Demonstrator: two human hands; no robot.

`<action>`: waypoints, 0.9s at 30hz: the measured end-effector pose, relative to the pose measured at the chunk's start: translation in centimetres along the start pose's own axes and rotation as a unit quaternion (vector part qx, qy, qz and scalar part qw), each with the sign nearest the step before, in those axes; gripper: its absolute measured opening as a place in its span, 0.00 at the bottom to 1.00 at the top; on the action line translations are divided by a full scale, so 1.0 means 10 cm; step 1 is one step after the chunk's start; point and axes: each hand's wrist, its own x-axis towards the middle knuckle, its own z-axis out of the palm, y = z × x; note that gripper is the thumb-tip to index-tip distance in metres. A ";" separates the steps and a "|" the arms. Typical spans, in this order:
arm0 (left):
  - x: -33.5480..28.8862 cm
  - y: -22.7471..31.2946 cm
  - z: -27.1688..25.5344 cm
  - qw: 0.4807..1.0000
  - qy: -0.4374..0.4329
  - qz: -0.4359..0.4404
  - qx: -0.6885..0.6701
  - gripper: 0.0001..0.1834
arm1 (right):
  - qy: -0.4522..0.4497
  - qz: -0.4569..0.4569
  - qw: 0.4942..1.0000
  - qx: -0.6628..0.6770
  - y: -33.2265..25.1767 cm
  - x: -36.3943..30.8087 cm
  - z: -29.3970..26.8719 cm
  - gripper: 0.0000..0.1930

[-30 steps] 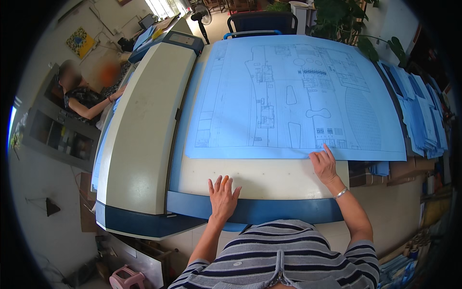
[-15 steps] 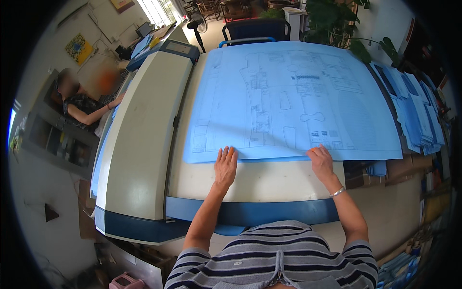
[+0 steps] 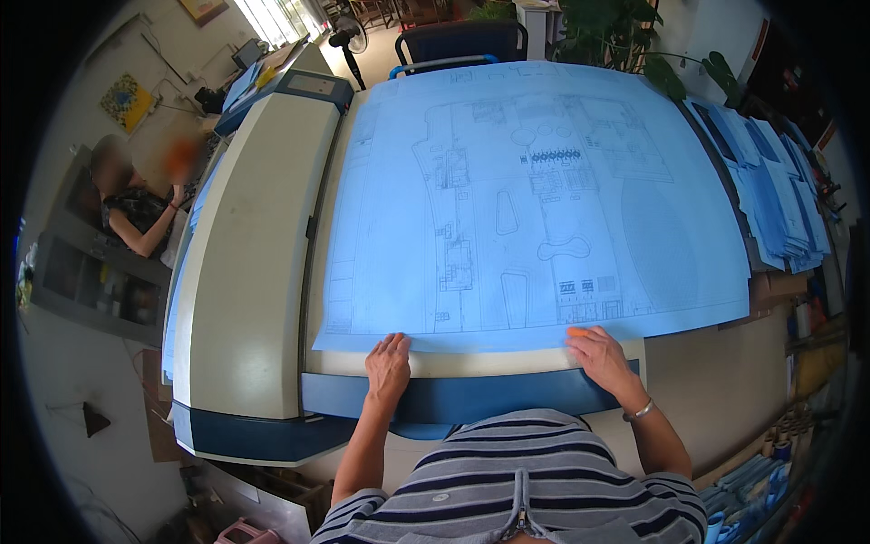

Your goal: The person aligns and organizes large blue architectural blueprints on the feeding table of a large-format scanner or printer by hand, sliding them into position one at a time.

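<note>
A large blue drawing sheet (image 3: 489,204), printed with fine plan lines, spreads over the pale flat bed of a wide machine. My left hand (image 3: 388,370) has its fingers closed at the sheet's near edge, left of the middle. Farther right along that edge, my right hand (image 3: 602,357) pinches the paper. Something small and orange (image 3: 576,333) shows at the right hand's fingertips; I cannot tell whether it is worn or held. The undersides of the fingers are hidden.
A long beige machine housing (image 3: 258,254) stands along the bed's left side. Stacks of folded blue sheets (image 3: 766,186) lie at the right. A dark chair (image 3: 462,41) is behind the bed, with a fan (image 3: 349,38) nearby. Another person (image 3: 136,208) sits at the far left.
Both my hands have come nearer to my body, and the drawing sheet has slid toward me with them, covering more of the pale bed. The other person's hand has lifted from the housing's side.
</note>
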 end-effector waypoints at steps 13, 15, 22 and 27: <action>-0.11 0.10 -0.06 0.992 -0.016 -0.122 0.015 0.18 | 0.002 0.149 0.985 -0.088 0.17 -0.34 -0.08 0.17; -0.14 0.09 -0.03 0.991 -0.019 -0.127 0.018 0.18 | -0.013 0.154 0.985 -0.075 0.13 -0.36 -0.13 0.17; -0.28 0.13 -0.17 0.991 -0.032 -0.129 0.033 0.17 | -0.033 0.164 0.982 -0.089 -0.03 -0.40 -0.16 0.16; -0.31 0.19 -0.24 0.988 -0.043 -0.148 0.014 0.18 | -0.026 0.195 0.977 -0.078 -0.13 -0.37 -0.21 0.17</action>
